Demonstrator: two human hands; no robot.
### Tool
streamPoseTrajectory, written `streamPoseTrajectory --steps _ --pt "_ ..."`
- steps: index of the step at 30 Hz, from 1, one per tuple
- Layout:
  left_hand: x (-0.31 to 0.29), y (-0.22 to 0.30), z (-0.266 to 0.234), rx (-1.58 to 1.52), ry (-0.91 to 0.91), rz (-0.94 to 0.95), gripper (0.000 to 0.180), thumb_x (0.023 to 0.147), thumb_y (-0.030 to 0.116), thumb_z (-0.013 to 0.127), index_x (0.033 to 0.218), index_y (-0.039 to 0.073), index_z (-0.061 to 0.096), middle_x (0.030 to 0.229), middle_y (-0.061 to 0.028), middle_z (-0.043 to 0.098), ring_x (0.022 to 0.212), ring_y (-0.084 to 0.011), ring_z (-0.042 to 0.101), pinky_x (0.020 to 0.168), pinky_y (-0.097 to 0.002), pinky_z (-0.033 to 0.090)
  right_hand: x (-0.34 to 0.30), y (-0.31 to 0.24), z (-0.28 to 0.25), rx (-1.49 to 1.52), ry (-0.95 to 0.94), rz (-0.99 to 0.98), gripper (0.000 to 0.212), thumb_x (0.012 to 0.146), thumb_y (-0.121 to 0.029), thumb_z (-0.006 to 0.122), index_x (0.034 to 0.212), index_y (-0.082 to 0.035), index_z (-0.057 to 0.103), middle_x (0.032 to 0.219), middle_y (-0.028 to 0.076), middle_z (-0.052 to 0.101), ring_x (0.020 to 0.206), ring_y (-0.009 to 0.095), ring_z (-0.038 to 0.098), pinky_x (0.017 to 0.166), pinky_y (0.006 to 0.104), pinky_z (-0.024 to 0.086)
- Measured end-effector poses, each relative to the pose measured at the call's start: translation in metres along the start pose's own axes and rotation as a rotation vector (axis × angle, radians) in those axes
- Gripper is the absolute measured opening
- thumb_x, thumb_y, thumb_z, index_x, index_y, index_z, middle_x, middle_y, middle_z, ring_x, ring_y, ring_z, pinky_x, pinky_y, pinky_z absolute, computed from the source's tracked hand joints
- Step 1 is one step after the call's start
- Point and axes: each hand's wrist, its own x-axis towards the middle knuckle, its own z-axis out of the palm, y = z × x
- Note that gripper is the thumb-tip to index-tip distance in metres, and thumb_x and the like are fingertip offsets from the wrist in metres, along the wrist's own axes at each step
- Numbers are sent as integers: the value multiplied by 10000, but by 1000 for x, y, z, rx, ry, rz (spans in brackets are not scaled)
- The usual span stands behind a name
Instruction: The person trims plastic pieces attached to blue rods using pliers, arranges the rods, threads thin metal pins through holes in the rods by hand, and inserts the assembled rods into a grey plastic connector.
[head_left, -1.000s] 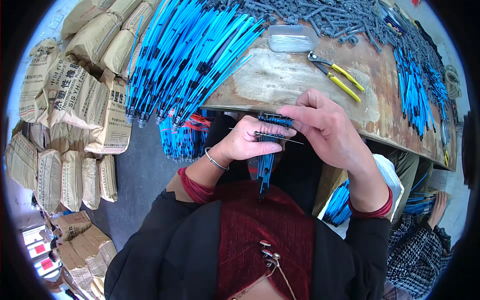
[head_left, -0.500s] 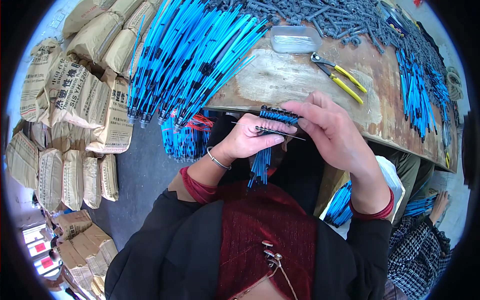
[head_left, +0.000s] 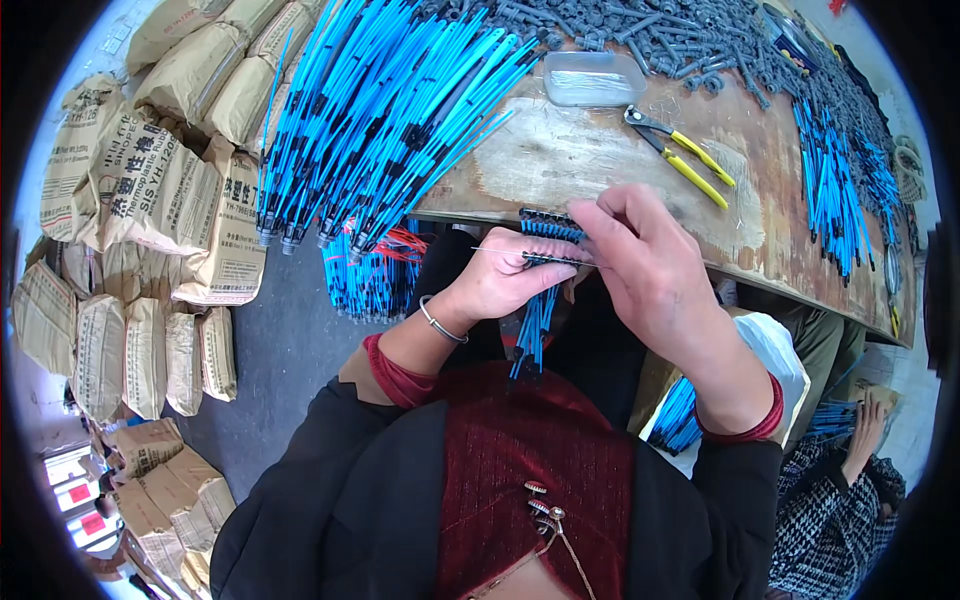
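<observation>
My left hand grips a small bundle of blue tubes with black ends, held upright just in front of the wooden table's near edge. The tubes' lower ends hang down toward my lap. My right hand reaches over the bundle's top and pinches a thin wire tie that sticks out to the left across the black ends. Both hands meet at the bundle. A silver bracelet sits on my left wrist.
A large fan of blue tubes covers the table's left. Yellow-handled pliers and a clear plastic box lie behind my hands. Grey parts heap at the back, more blue tubes right. Stacked paper sacks stand left. Another person's hand shows lower right.
The bundle has been lifted slightly and my right hand has shifted over its top, working the wire around the black ends. My left hand keeps its hold.
</observation>
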Motion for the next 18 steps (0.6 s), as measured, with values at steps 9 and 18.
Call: streamPoseTrajectory --steps 9,18 --pt "-2 -1 6 -228 47 -142 205 844 3 560 1034 -12 636 761 -78 653 667 -120 627 611 -259 513 1 9 -2 1 37 -174 403 633 89 618 1022 -7 581 921 128 530 803 281 559 690 341 470" --pt "-2 -9 7 -160 56 -133 180 834 -5 574 1002 -26 636 818 -92 653 727 -136 619 679 -271 497 -14 13 -14 -98 223 28 169 729 34 620 895 11 601 817 111 540 728 253 539 651 317 441"
